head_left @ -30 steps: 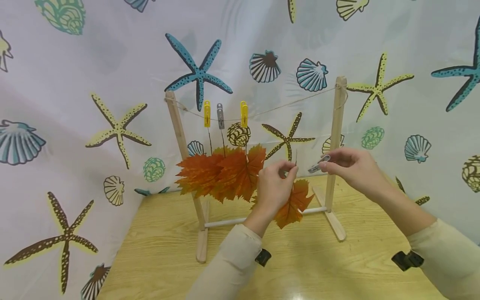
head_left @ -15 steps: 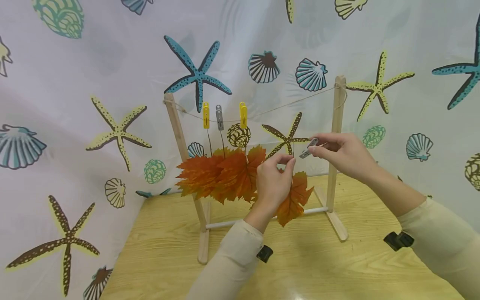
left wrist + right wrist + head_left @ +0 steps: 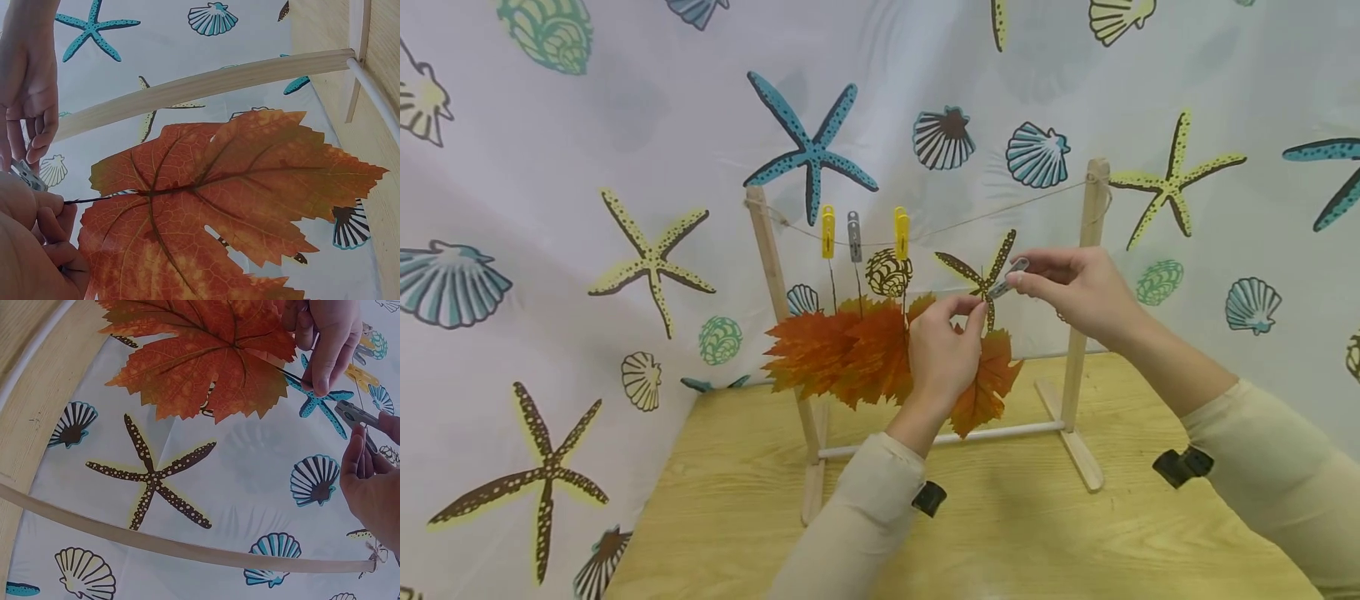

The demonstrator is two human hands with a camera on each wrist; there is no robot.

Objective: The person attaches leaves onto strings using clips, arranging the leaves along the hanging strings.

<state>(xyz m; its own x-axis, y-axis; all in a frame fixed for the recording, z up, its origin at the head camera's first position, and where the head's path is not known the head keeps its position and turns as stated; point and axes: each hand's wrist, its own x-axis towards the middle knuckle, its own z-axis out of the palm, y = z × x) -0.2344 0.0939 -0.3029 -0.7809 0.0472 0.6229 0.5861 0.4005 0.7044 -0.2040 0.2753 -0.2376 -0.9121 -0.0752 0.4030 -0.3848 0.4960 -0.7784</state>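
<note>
Between thumb and finger, my left hand (image 3: 946, 346) pinches the thin dark stem of an orange maple leaf (image 3: 987, 383), which hangs below the fingers. The leaf (image 3: 219, 181) fills much of the left wrist view. My right hand (image 3: 1078, 292) holds a grey clothespin (image 3: 1009, 277) by its handle end, its tip tilted down toward the stem. In the right wrist view the clothespin (image 3: 356, 415) stands close to the left fingertips. Above both hands runs a sagging string (image 3: 1000, 212). On it, two yellow pegs (image 3: 828, 232) and one grey peg (image 3: 854, 237) carry more orange leaves (image 3: 842, 354).
Two wooden posts (image 3: 1093, 225) hold the string, joined low down by a white rod (image 3: 1022, 432). The stand's feet rest on a wood-grain table (image 3: 1015, 533). Behind hangs a white cloth (image 3: 880, 50) printed with starfish and shells.
Both hands have risen toward the string, the left lifting the leaf slightly. The right hand has moved left and up, bringing the clothespin nearer the stem.
</note>
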